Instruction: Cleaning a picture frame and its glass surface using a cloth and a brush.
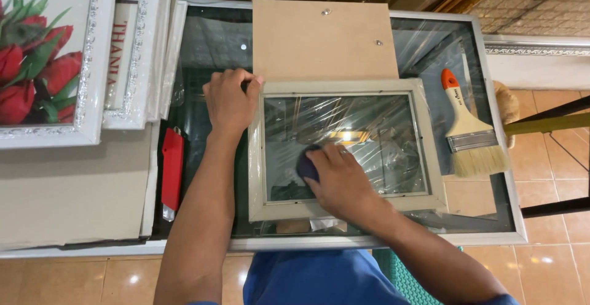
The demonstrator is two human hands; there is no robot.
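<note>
A pale beige picture frame (344,86) with a glass pane lies flat on a glass-topped table (504,213). My left hand (230,99) grips the frame's upper left corner. My right hand (338,179) presses a dark blue cloth (305,165) onto the glass near the pane's lower left part. A ring sits on one finger of that hand. Reflections and clear plastic film show through the pane.
A brown backing board (319,41) lies behind the frame. A paintbrush with an orange-tipped handle (470,133) rests at the right. A red utility knife (172,170) lies to the left, beside stacked white ornate frames (132,59) and a tulip picture (43,59). Tiled floor lies below.
</note>
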